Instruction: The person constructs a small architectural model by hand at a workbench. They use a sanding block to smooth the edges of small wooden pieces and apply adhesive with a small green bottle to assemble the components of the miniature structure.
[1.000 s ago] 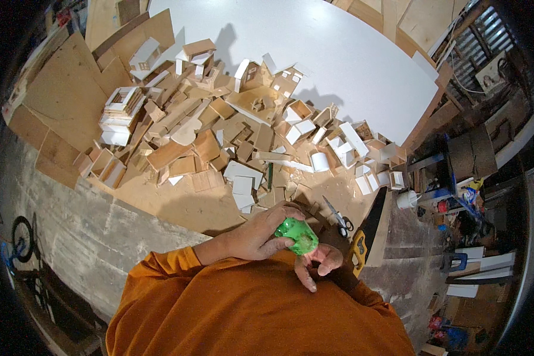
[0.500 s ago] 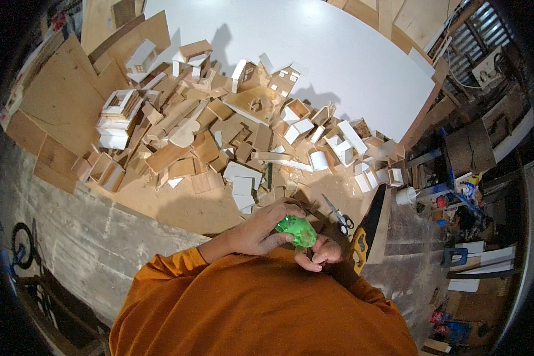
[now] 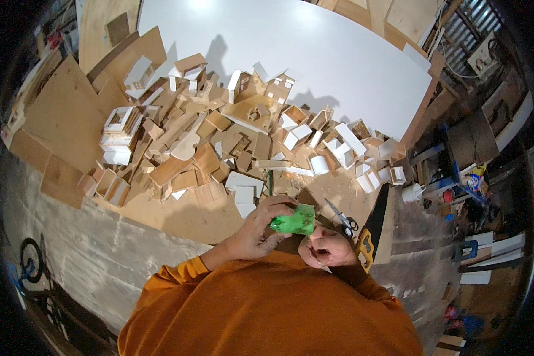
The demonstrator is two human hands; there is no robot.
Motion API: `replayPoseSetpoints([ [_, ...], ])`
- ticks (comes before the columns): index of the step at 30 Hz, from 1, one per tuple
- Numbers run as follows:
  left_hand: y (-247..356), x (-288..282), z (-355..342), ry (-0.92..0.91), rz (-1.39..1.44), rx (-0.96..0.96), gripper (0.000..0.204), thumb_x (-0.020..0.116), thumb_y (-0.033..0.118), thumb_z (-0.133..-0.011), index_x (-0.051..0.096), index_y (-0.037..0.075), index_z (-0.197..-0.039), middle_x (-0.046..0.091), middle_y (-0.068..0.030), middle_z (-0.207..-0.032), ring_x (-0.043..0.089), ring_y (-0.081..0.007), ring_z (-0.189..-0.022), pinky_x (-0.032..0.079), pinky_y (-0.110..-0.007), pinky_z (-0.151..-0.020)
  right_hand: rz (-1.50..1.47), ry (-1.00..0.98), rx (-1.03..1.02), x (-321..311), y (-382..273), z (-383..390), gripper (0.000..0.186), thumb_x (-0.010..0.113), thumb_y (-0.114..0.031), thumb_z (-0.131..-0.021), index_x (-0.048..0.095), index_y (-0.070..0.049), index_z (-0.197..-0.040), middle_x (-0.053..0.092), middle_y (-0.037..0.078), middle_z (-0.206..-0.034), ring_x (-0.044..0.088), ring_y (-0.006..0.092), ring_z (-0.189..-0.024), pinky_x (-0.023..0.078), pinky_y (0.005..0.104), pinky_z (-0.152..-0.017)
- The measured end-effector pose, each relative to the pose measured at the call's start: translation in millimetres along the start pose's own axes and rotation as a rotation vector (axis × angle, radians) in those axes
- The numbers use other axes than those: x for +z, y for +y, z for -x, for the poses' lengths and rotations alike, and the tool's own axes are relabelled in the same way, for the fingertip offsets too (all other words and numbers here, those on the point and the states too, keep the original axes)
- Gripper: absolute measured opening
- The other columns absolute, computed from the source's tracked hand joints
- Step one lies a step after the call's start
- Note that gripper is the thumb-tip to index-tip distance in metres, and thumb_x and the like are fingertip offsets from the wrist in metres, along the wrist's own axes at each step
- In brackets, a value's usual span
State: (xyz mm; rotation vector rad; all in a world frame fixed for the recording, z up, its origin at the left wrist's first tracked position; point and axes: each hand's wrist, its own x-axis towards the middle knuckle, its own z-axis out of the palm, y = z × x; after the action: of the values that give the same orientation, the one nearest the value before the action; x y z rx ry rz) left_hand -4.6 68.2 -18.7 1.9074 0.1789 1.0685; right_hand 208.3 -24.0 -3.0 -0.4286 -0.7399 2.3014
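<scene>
Green plastic vessel (image 3: 295, 220) is clasped in the left grip (image 3: 258, 229), opened to its width, before the orange shirt (image 3: 267, 302); the right grip (image 3: 331, 247) is curled beside it, its contents indeterminable.

A stained grey floor (image 3: 130, 243) borders the tan desk (image 3: 181, 221), and beyond it a large white panel (image 3: 314, 50) catches two bright patches of light. Corrugated metal sheeting (image 3: 466, 25) shows at the dim upper right.
</scene>
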Motion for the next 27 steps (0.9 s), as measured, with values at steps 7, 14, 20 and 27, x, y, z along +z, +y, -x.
replayPoseSetpoints([
  [7,8.5,1.1,-3.2,0.036,0.092,-0.116,0.049,0.069,0.007,-0.080,0.045,0.007,-0.124,0.042,-0.0190,-0.134,0.042,-0.0353,-0.126,0.036,-0.041,-0.103,0.368,0.289,0.078,20.6,-9.1,-9.4,0.024,0.043,-0.027,-0.101,0.048,-0.005,-0.108,0.053,0.005,-0.065,0.033,0.0028,-0.040,0.026,0.0178,-0.037],
  [14,-2.5,5.1,3.3,0.007,0.034,-0.080,0.047,0.069,0.007,-0.081,0.045,0.009,-0.122,0.041,-0.0200,-0.134,0.043,-0.0364,-0.124,0.038,-0.042,-0.100,0.094,0.123,0.068,14.5,-8.0,-7.4,0.034,0.049,-0.037,-0.098,0.053,-0.004,-0.092,0.049,0.002,-0.059,0.032,0.0032,-0.039,0.025,0.0190,-0.036],
  [20,-0.4,6.0,2.4,-0.030,-0.015,-0.101,0.046,0.069,0.007,-0.081,0.045,0.010,-0.121,0.043,-0.0193,-0.131,0.045,-0.0361,-0.122,0.039,-0.041,-0.099,0.125,0.170,0.102,20.1,-8.5,-5.8,0.041,0.049,-0.039,-0.097,0.054,-0.004,-0.077,0.048,0.002,-0.057,0.032,0.0035,-0.038,0.024,0.0190,-0.036],
  [27,-4.2,9.9,6.7,0.028,0.067,-0.208,0.044,0.069,0.013,-0.082,0.045,0.009,-0.118,0.042,-0.0188,-0.130,0.043,-0.0324,-0.123,0.034,-0.041,-0.102,0.173,0.359,0.025,24.8,-7.0,-1.6,0.020,0.052,-0.027,-0.097,0.051,-0.008,-0.093,0.044,0.000,-0.059,0.033,0.0049,-0.041,0.024,0.0206,-0.037],
])
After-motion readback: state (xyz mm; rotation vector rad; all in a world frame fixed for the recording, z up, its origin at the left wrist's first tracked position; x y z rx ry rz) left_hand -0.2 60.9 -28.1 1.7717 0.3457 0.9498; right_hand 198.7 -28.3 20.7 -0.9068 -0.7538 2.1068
